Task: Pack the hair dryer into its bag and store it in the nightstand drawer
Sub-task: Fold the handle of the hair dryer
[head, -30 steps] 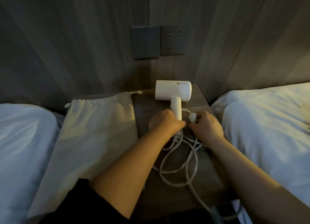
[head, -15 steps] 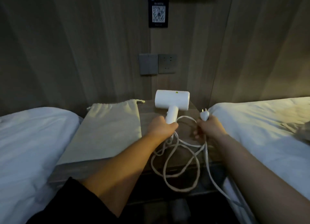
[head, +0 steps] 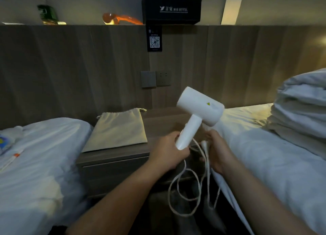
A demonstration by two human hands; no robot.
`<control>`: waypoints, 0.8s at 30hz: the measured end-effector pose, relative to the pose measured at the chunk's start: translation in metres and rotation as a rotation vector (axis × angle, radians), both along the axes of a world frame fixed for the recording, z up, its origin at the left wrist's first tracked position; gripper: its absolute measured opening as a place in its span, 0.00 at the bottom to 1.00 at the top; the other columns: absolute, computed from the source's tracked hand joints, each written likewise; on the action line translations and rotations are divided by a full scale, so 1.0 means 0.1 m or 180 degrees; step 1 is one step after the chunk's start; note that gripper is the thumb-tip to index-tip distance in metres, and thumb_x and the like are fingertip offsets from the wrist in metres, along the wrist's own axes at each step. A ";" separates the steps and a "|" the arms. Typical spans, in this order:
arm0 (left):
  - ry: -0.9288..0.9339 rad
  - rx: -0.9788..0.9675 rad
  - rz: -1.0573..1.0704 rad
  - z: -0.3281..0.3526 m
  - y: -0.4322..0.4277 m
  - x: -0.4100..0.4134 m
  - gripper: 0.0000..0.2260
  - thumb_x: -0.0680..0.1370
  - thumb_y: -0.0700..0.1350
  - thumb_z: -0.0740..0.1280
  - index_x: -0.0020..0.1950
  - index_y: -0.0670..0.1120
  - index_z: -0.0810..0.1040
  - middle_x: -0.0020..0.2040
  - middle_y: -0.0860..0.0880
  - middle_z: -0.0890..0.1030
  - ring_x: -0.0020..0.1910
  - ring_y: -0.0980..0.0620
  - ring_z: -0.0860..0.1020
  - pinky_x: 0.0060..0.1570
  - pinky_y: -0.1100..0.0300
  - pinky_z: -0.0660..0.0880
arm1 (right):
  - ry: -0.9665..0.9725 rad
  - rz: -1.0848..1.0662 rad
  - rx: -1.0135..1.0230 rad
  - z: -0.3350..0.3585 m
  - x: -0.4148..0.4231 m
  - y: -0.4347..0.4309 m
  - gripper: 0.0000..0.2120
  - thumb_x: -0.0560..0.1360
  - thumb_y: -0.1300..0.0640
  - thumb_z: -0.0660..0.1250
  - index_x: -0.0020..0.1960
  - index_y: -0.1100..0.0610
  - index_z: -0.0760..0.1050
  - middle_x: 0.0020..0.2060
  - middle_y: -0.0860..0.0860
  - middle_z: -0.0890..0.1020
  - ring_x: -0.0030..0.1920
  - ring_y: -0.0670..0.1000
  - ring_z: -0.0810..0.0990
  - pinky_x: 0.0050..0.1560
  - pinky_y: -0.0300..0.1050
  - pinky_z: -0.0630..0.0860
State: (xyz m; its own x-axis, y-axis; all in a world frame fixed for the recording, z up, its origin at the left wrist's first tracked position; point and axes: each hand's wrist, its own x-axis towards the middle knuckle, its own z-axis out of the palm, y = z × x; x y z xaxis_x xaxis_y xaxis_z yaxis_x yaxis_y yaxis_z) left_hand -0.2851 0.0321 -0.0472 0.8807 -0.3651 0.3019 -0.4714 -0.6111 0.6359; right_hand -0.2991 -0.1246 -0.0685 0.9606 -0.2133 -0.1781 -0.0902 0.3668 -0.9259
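Note:
My left hand (head: 169,151) grips the handle of the white hair dryer (head: 199,109), which is lifted off the nightstand and tilted to the right. My right hand (head: 217,152) holds the white cord (head: 185,190) near its plug end; the rest of the cord hangs in loops in front of the nightstand. The beige drawstring bag (head: 118,127) lies flat on the left half of the nightstand top (head: 158,119). The nightstand drawer front (head: 112,175) below is closed.
White-sheeted beds flank the nightstand, left bed (head: 38,160) and right bed (head: 275,157), with a folded duvet (head: 299,111) on the right one. A wall switch and socket (head: 156,78) sit above the nightstand. A black hotel tissue box (head: 172,10) stands on the headboard ledge.
The hair dryer has been lifted off the nightstand and tilted right, nearer to me. Both hands pulled back with the cord, and the view has moved back and up.

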 end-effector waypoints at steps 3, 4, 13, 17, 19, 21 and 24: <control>-0.0272 0.0392 -0.0220 -0.10 0.09 -0.15 0.22 0.69 0.51 0.69 0.63 0.54 0.73 0.54 0.50 0.81 0.49 0.50 0.78 0.47 0.58 0.75 | -0.0294 0.0211 0.0263 -0.05 -0.16 0.12 0.15 0.74 0.48 0.58 0.50 0.55 0.78 0.38 0.53 0.82 0.34 0.50 0.78 0.26 0.39 0.69; -0.0377 0.0532 -0.0280 -0.14 0.12 -0.18 0.22 0.70 0.51 0.68 0.63 0.55 0.72 0.55 0.51 0.81 0.51 0.50 0.78 0.50 0.56 0.75 | -0.0305 0.0149 0.0227 -0.08 -0.19 0.17 0.13 0.74 0.48 0.59 0.48 0.55 0.76 0.35 0.53 0.80 0.31 0.49 0.77 0.24 0.38 0.67; 0.0060 0.0317 -0.0628 -0.44 0.37 0.04 0.13 0.73 0.52 0.68 0.56 0.51 0.78 0.43 0.53 0.81 0.41 0.55 0.78 0.46 0.57 0.76 | -0.0226 -0.0810 -0.0990 -0.27 -0.17 0.37 0.06 0.71 0.58 0.70 0.41 0.61 0.74 0.36 0.57 0.78 0.33 0.52 0.76 0.30 0.42 0.72; 0.1058 -0.1662 -0.0318 -0.42 0.50 0.19 0.13 0.80 0.45 0.59 0.62 0.46 0.74 0.46 0.49 0.80 0.44 0.54 0.78 0.46 0.60 0.75 | -0.0249 -0.0696 -0.2640 -0.19 -0.18 0.25 0.08 0.68 0.57 0.73 0.44 0.58 0.77 0.38 0.50 0.79 0.37 0.44 0.76 0.32 0.37 0.71; 0.1275 -0.2316 -0.0261 -0.38 0.53 0.23 0.14 0.81 0.48 0.53 0.64 0.48 0.71 0.53 0.48 0.79 0.51 0.51 0.79 0.51 0.55 0.75 | -0.0247 -0.0486 -0.3299 -0.18 -0.15 0.20 0.12 0.67 0.57 0.74 0.48 0.58 0.78 0.39 0.48 0.79 0.40 0.45 0.77 0.38 0.38 0.71; 0.1140 -0.2472 -0.0267 -0.39 0.56 0.28 0.15 0.82 0.51 0.51 0.64 0.51 0.70 0.56 0.48 0.78 0.56 0.51 0.77 0.58 0.54 0.73 | -0.0199 -0.0322 -0.3731 -0.20 -0.11 0.17 0.13 0.65 0.56 0.74 0.48 0.58 0.80 0.41 0.50 0.82 0.43 0.46 0.79 0.42 0.40 0.71; 0.0565 -0.1733 -0.0562 -0.45 0.61 0.35 0.14 0.77 0.54 0.60 0.60 0.54 0.72 0.57 0.52 0.78 0.58 0.56 0.75 0.58 0.63 0.70 | -0.0140 0.0107 -0.4352 -0.24 -0.04 0.17 0.11 0.62 0.53 0.72 0.44 0.54 0.80 0.40 0.50 0.83 0.43 0.48 0.81 0.41 0.44 0.75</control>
State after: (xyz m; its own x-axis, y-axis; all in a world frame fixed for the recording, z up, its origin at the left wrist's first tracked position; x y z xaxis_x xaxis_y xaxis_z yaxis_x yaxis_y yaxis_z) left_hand -0.2502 0.0929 -0.0925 0.8748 -0.3447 0.3404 -0.3939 -0.0972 0.9140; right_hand -0.3031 -0.1074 -0.0923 0.9681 -0.1697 0.1845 -0.0424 -0.8361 -0.5469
